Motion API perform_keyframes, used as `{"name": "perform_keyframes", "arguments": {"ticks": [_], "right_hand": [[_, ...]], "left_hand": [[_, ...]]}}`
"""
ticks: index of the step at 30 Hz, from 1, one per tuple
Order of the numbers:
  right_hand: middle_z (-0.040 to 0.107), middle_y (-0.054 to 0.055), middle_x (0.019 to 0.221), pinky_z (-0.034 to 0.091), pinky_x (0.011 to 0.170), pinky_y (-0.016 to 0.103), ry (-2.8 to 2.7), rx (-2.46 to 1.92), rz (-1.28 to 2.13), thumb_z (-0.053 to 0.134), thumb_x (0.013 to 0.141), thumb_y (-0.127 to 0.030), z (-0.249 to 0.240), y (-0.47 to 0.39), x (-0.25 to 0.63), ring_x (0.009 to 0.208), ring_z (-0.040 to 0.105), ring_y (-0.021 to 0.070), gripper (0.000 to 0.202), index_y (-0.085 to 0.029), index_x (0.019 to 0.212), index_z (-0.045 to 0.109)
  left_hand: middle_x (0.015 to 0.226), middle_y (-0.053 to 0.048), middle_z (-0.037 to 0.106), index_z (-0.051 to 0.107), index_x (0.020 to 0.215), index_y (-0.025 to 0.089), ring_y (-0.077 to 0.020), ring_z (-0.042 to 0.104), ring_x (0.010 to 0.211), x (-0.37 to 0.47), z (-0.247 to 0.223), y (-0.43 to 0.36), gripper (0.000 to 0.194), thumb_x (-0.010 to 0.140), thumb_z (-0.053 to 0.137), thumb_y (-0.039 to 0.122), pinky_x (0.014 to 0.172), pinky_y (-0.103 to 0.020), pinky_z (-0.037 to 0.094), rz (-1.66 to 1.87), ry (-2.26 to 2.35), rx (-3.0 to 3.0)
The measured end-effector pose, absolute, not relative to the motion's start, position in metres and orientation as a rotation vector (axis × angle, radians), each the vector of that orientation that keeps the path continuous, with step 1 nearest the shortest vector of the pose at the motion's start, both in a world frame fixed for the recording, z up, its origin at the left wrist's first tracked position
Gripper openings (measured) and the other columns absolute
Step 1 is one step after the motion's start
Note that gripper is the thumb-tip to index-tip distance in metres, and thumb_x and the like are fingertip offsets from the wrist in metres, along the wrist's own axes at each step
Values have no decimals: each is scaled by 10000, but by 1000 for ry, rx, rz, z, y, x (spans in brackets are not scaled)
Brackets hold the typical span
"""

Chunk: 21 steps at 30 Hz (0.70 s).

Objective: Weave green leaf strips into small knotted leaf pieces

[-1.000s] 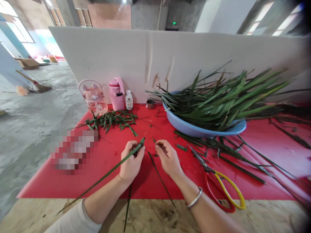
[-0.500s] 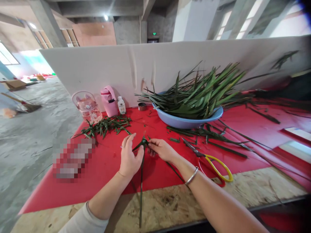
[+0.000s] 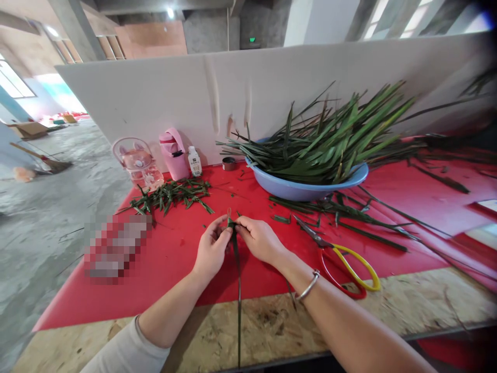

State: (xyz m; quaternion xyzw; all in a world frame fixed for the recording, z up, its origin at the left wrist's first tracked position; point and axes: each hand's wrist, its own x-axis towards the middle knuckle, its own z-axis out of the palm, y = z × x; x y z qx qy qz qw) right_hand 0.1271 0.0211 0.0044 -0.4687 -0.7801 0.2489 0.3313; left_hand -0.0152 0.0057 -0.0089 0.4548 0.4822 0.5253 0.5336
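Between my two hands is a small woven piece of green leaf strips [image 3: 231, 223], with a thin loop sticking up from its top. My left hand [image 3: 213, 243] pinches its left side between thumb and fingers. On the other side, my right hand [image 3: 256, 235] is closed with thumb and forefinger on the leaf at the piece's right edge. One long strip hangs down from it past the table's front edge, and another end shows below my right wrist. Scissors [image 3: 330, 251] with yellow and red handles lie to the right of my right hand.
A blue basin [image 3: 306, 190] heaped with long leaves stands at the back right. Short folded leaf pieces [image 3: 171, 197] lie back left, near a pink bottle [image 3: 174, 155], a clear pink jug [image 3: 142, 168], a small white bottle [image 3: 194, 161] and a round tin [image 3: 229, 164]. A white board rises behind.
My left fingers, which were spread around the leaf piece, have closed on it. The piece has turned, and its side strip is now folded in. The view has shifted slightly.
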Motion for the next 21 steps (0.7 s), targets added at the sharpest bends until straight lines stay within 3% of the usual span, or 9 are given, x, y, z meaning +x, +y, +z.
{"name": "perform_keyframes", "arguments": {"ticks": [5, 11, 16, 21], "right_hand": [[596, 31, 709, 331, 591, 226, -2019, -1220, 618, 420, 869, -195, 1, 23, 125, 656, 539, 148, 177, -186, 772, 568], [591, 23, 657, 301, 548, 231, -1991, -1362, 478, 417, 879, -245, -5, 17, 114, 593, 542, 150, 167, -205, 823, 569], [611, 25, 647, 290, 543, 230, -2099, -1422, 386, 414, 880, -266, -6, 16, 114, 602, 565, 158, 208, -215, 784, 591], [636, 21, 698, 332, 571, 209, -2032, -1354, 451, 406, 884, -249, -6, 20, 119, 644, 584, 148, 207, -212, 848, 607]], "left_hand": [[839, -42, 620, 564, 1076, 152, -88, 540, 533, -17, -12, 4, 429, 712, 625, 371, 458, -195, 414, 1248, 1317, 1262], [683, 1, 632, 470, 1185, 139, -103, 555, 607, -18, -14, 8, 513, 724, 626, 302, 590, -203, 423, 1371, 1301, 1220], [675, -8, 642, 561, 1109, 130, -109, 561, 611, -20, -18, 8, 410, 735, 611, 292, 601, -215, 435, 1346, 1334, 1251], [910, -56, 689, 626, 1062, 158, -162, 625, 833, -21, -18, 9, 356, 718, 619, 248, 783, -272, 474, 1318, 1291, 1370]]}}
